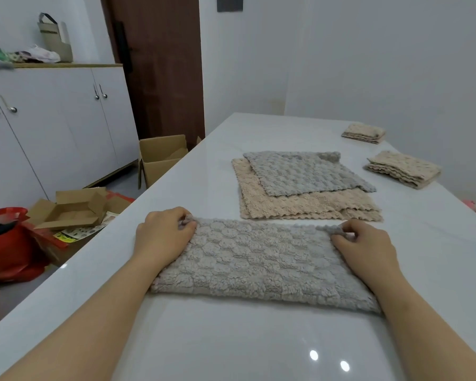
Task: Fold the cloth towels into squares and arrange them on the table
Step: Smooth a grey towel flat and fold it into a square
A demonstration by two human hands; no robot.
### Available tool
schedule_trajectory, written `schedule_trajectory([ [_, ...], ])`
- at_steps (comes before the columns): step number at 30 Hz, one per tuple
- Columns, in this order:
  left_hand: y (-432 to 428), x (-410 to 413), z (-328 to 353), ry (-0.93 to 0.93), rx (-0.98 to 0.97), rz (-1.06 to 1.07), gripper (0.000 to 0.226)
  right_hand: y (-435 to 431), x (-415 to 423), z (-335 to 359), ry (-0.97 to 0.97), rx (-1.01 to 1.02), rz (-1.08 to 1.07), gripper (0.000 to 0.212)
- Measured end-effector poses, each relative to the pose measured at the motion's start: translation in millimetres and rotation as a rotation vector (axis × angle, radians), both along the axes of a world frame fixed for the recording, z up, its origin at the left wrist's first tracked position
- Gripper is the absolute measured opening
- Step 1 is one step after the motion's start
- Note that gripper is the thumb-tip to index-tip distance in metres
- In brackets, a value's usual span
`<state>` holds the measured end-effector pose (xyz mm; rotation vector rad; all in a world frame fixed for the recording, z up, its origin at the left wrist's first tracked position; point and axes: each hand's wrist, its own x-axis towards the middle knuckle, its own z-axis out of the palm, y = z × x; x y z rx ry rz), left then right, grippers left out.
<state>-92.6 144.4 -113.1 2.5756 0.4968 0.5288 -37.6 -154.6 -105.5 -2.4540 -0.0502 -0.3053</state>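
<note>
A: Nearest the table edge?

B: A grey towel, folded into a long rectangle, flat on the white top. Left hand pinching the far left corner, fingers closed on the cloth. Right hand pinching the far right corner the same way, a tuft of fabric caught between thumb and fingers. Both wrists resting on the towel's short ends.

A: Behind it?

B: A beige towel spread flat, with a 2nd grey towel lying on top, askew. Further right, 2 folded beige stacks: a nearer stack and a far stack, well apart from each other.

A: Off the table?

B: Open cardboard boxes and a red bag on the floor to the left, beside white cabinets.
</note>
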Motion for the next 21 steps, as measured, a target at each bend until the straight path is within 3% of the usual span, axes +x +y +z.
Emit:
schedule_trajectory([
  [2, 1, 0, 1, 0.024, 0.002, -0.003, 0.021, 0, 1, 1, 0.029, -0.058, -0.009, 0.005],
  [6, 2, -2, 2, 0.011, -0.019, -0.031, 0.013, 4, 3, 3, 0.077, -0.181, -0.030, 0.026],
  [9, -1, -5, 4, -0.051, -0.076, -0.074, 0.003, 4, 7, 4, 0.121, -0.164, -0.058, 0.024],
  [15, -3, -8, 12, -0.226, -0.358, -0.088, 0.012, 5, 9, 2, 0.107, -0.132, -0.038, 0.012],
  [21, 1, -6, 15, -0.136, -0.630, -0.073, 0.003, 6, 6, 6, 0.097, -0.134, 0.006, 0.020],
])
